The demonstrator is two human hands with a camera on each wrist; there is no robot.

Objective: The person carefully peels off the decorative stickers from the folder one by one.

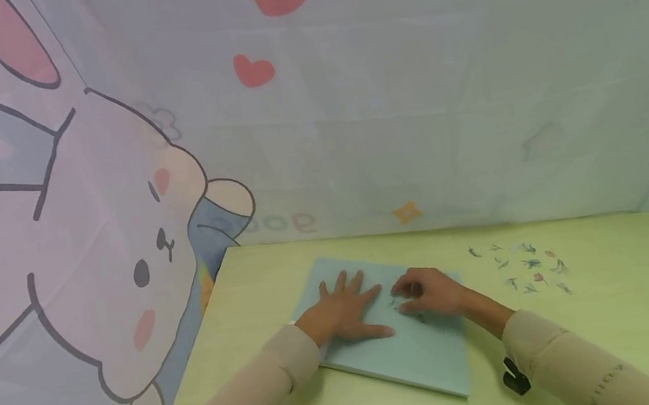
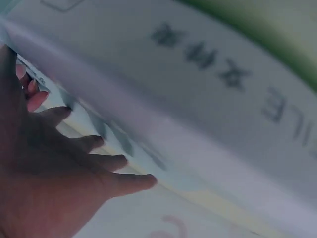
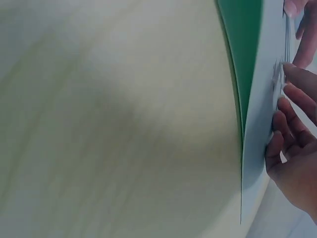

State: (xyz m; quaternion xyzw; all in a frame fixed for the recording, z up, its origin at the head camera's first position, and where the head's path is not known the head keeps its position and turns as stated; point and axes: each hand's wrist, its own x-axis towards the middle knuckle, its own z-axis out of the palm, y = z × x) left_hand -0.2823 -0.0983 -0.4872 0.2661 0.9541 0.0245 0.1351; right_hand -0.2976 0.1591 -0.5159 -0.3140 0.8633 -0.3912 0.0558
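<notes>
A pale blue file folder (image 1: 413,358) lies at a slant on the yellow-green table. In the left wrist view its spine (image 2: 163,109) carries printed characters and the letters "FILE". My left hand (image 1: 344,309) presses flat on the folder's left half, fingers spread. Over its right half, my right hand (image 1: 431,292) has curled fingers, with thumb and index fingertips at a small leafy sticker (image 1: 392,304). A pale, thin piece (image 3: 277,74) shows by those fingertips in the right wrist view. Another small dark piece (image 1: 422,318) lies below the right hand.
Several small plant and flower stickers (image 1: 530,264) are scattered on the table (image 1: 622,311) to the right. A black clip-like object (image 1: 515,377) is by the right sleeve. Behind the table hangs a pale cloth (image 1: 443,106) with hearts and a cartoon rabbit.
</notes>
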